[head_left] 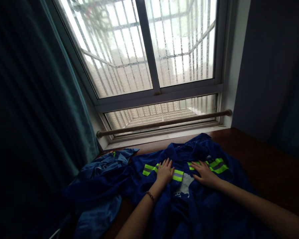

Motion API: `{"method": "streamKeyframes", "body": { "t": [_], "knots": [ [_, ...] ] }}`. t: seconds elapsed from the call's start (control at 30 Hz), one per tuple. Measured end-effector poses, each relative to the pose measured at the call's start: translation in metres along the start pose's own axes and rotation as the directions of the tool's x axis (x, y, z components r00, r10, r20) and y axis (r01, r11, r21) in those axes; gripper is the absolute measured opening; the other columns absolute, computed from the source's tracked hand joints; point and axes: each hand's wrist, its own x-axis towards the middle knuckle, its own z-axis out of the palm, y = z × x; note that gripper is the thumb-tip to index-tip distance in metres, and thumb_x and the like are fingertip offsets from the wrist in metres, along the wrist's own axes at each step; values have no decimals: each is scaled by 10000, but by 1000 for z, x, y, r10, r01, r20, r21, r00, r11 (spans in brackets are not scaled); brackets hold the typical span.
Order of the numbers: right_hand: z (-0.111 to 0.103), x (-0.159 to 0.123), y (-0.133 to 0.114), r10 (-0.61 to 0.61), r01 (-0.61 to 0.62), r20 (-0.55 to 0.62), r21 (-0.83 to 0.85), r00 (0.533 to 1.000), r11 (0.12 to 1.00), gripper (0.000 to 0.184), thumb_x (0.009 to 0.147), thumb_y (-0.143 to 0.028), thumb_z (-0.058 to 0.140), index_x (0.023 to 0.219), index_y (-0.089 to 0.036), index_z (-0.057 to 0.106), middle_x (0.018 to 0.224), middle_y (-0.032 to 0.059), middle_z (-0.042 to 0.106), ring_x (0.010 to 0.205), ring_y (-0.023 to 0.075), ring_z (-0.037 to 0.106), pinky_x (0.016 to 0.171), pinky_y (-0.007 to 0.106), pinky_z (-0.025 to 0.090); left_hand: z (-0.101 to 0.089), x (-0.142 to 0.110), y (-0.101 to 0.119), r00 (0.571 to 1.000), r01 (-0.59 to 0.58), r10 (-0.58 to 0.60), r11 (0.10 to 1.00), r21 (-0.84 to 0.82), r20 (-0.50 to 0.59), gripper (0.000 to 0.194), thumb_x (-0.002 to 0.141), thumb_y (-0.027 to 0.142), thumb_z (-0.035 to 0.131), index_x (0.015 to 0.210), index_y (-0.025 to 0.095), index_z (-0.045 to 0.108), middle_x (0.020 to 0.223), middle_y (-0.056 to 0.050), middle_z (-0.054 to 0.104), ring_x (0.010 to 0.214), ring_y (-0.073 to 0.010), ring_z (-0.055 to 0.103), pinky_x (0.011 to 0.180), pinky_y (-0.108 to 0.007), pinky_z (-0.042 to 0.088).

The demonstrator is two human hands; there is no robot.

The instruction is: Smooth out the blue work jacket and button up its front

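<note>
A dark blue work jacket [209, 202] lies spread on a brown wooden surface, its collar toward the window. Yellow-green reflective bands with a grey stripe cross both sides of its chest. On the band at the left side rests my left hand [165, 171], fingers stretched out and a beaded bracelet at the wrist. My right hand [205, 174] lies flat over the inner end of the other band, fingers spread. Between the hands the front gapes, and a whitish patch with dark marks [185, 186] shows there. The lower part of the jacket is dim.
Lighter blue clothing [98, 215] lies crumpled at the left, partly under the jacket's sleeve. Behind the wooden surface [251, 152] runs a rail [164, 123] before a barred window [124, 66]. A teal curtain [72, 99] hangs at the left, a wall [261, 66] stands right.
</note>
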Motion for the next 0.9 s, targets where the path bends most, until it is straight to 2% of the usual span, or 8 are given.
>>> {"method": "streamKeyframes", "body": {
  "t": [0.1,0.23,0.4,0.5,0.6,0.67,0.77,0.9],
  "knots": [
    [4,4,-19,69,-73,-55,-73,996,995,539,750,-343,411,1239,-118,439,1297,97,395,1218,310,235,993,451,162,-10,-4,13,989,-143,143,990,-14,-25,378,837,251,324,1172,155,470,1332,-81,368,1254,-208,259,1026,-431,206],
    [24,-2,-54,129,-147,-116,-159,985,976,520,731,-242,434,1171,33,475,1234,216,428,1177,315,315,976,380,238,-17,-24,29,956,-260,275,955,-139,103,404,811,280,388,1187,148,454,1305,-87,406,1211,-224,339,992,-404,299],
    [45,-16,-66,11,-81,-292,-228,956,970,438,779,-249,431,1150,-30,515,1216,181,457,1157,285,350,966,369,268,-17,-48,35,958,-252,272,949,-191,85,449,835,296,348,1261,156,362,1339,-87,354,1237,-231,296,1007,-438,278],
    [41,-21,-67,-79,-15,-301,-297,950,955,343,755,-158,459,1064,-70,578,1109,159,537,1058,252,439,912,352,327,-19,-52,36,955,-285,295,942,-177,36,411,835,265,360,1232,162,396,1311,-84,395,1220,-219,326,1005,-412,296],
    [27,-28,-77,-27,-89,-305,-360,952,929,236,758,-120,445,906,-111,628,898,144,588,889,257,502,763,387,393,-21,-52,41,946,-325,324,938,-116,-30,340,811,211,416,1137,137,477,1213,-97,492,1143,-214,417,970,-369,349],
    [18,-32,-85,33,-163,-332,-373,943,913,190,781,-163,441,792,-138,629,831,136,574,830,267,502,701,400,394,-23,-52,45,941,-338,336,940,-52,-43,220,786,164,452,980,132,552,1040,-86,582,1002,-211,509,880,-352,422],
    [11,-33,-89,79,-224,-368,-369,927,902,166,788,-232,462,764,-161,611,890,140,551,845,278,493,680,393,387,-29,-54,51,933,-356,358,933,46,-32,100,771,129,465,743,145,560,773,-48,590,775,-199,543,696,-336,475],
    [11,-28,-77,163,-276,-339,-316,926,908,268,829,-323,392,792,-150,592,893,148,528,714,231,526,560,315,378,-33,-56,52,949,-314,315,948,49,-22,73,767,150,480,715,147,531,732,-43,559,706,-185,523,620,-302,457]
  ]
}}
